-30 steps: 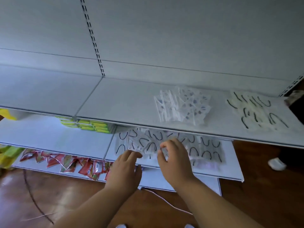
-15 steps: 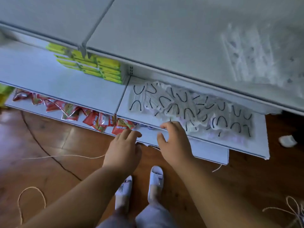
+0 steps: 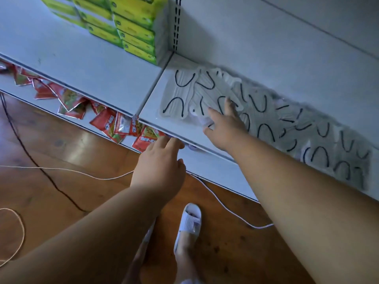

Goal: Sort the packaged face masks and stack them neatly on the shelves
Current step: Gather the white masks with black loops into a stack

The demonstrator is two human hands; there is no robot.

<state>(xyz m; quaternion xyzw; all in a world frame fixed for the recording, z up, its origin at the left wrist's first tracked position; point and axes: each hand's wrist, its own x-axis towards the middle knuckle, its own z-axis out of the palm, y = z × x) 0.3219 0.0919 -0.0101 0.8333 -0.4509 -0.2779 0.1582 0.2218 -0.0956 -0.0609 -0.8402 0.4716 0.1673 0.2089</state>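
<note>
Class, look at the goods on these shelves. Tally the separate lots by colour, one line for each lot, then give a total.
Green-and-yellow packs: 1 stacked lot
Red sachets: 1 scattered lot
Clear mask packets with black loops: 1 spread-out lot
Total: 3 lots. The single items overlap too much to count.
</note>
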